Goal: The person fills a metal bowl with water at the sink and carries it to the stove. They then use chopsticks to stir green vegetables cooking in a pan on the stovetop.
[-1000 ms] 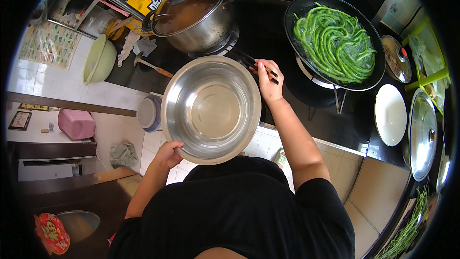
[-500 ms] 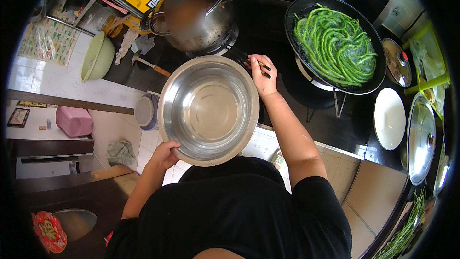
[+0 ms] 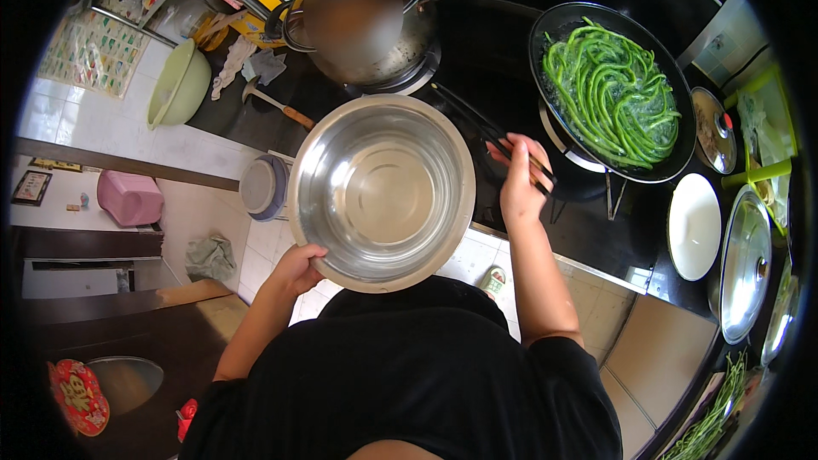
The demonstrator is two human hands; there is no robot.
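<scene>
Fingers: left hand point(image 3: 300, 266) curled on the near rim of the steel bowl point(image 3: 381, 192), which is empty and held in the air; right hand point(image 3: 520, 177) pinched around dark chopsticks point(image 3: 490, 129). Long beans point(image 3: 613, 94) all lie in the black pan point(image 3: 610, 85), far right. Lidded pot point(image 3: 362, 17) stands beyond the bowl; white plate point(image 3: 694, 226) lies right.

- Setting: home kitchen.
- Dark stove point(image 3: 503, 43) carries a lidded steel pot point(image 3: 362, 17) and a black pan point(image 3: 609, 89) of green beans point(image 3: 613, 94).
- Tiled wall point(image 3: 81, 51), white plate point(image 3: 694, 226), glass lids point(image 3: 743, 264) alongside.
</scene>
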